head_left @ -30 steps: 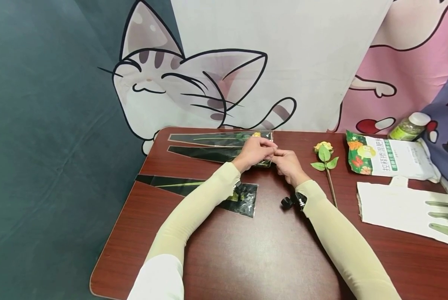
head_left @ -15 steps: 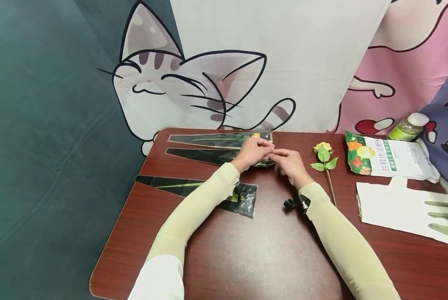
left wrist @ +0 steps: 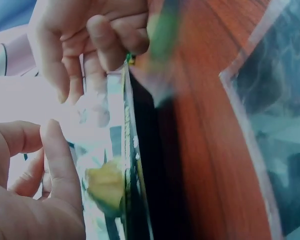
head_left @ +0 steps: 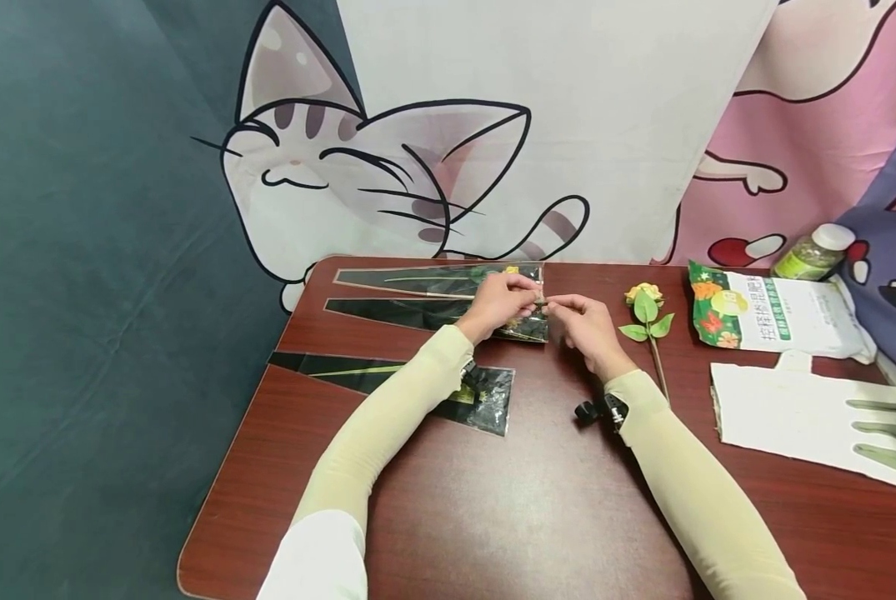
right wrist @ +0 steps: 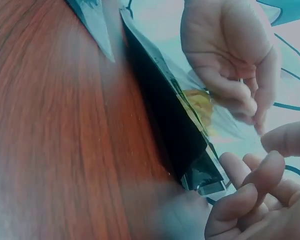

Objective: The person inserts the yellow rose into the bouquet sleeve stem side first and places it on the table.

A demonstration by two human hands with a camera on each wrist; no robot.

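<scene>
Near the back of the table, a long tapered flower sleeve (head_left: pixel 395 312), black-backed with a clear front, lies with its wide end to the right. My left hand (head_left: pixel 497 305) is at that wide end, thumb and forefinger pinching the sleeve's clear film. From the right, my right hand (head_left: pixel 587 335) pinches the film at the same end, its fingertips almost meeting the left ones. A yellow rose head (left wrist: pixel 104 186) shows through the film in the left wrist view. In the right wrist view the sleeve's black back (right wrist: pixel 165 110) stands raised beside both hands.
Behind lies another sleeve (head_left: pixel 372 277) with a yellow rose; a third sleeve (head_left: pixel 357 372) lies in front, partly under my left forearm. To the right are a loose yellow rose (head_left: pixel 646 308), a fertilizer bag (head_left: pixel 800 312), a lidded jar (head_left: pixel 811 254) and white gloves (head_left: pixel 785 412).
The middle sleeve has shifted slightly left and toward me, and its lower right corner now shows. My right hand has moved a little right, with both hands still close together.
</scene>
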